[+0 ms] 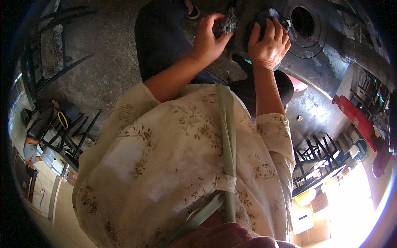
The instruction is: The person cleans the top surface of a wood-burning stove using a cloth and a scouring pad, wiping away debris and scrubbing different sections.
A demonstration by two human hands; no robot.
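Observation:
My left hand (211,42) curls its fingers and thumb around a dark, shiny, bristly clump (228,26). Its exact kind is hard to make out in the dim light. To the right, my right hand (269,46) lies palm down with fingers spread over a dark rounded object (274,14). Much of that object is hidden under the hand. Just beyond my right fingers is a dark metal-looking surface (332,59) with a round hole (302,21) in it.
A worn concrete floor (108,59) spreads at the left. Black-legged stools (319,150) stand at the right, below a long red object (356,119). A cardboard box (319,203) is near the bright opening. Another person (30,152) is at the far left beside dark-framed furniture (76,138).

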